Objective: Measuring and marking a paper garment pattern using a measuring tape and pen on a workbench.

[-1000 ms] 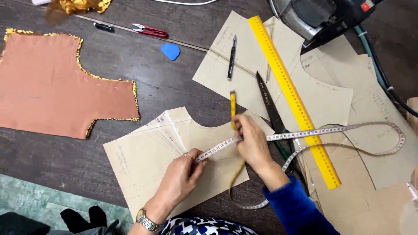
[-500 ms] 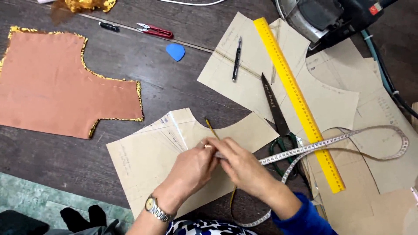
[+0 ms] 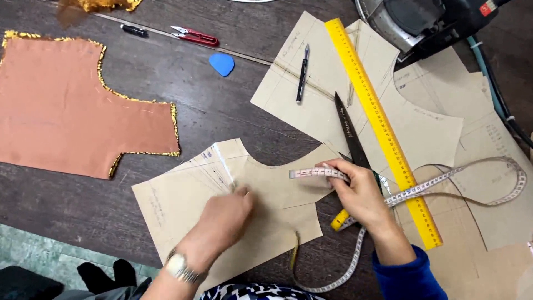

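Observation:
My left hand [image 3: 222, 219], a watch on its wrist, rests with bunched fingertips on a tan paper pattern piece [image 3: 177, 203] with a curved neckline cut and pencil lines. My right hand [image 3: 361, 194], in a blue sleeve, pinches the end of a white measuring tape [image 3: 311, 173] and holds it flat over the pattern's right part. The rest of the tape loops off to the right [image 3: 513, 178] and curls below my wrist. A yellow stub shows under my right palm; I cannot tell what it is.
Black scissors [image 3: 350, 130] and a long yellow ruler [image 3: 377, 119] lie on more paper patterns [image 3: 433, 130] to the right. A black pen [image 3: 302, 72], blue chalk [image 3: 222, 64], red snips [image 3: 194, 36] and gold-trimmed orange fabric [image 3: 72, 105] lie on the dark table. A grey machine [image 3: 411, 22] stands top right.
My hands have drawn apart. The left slid down-left along the pattern; the right carried the tape's end to the right, toward the scissors. The camera view shifted slightly.

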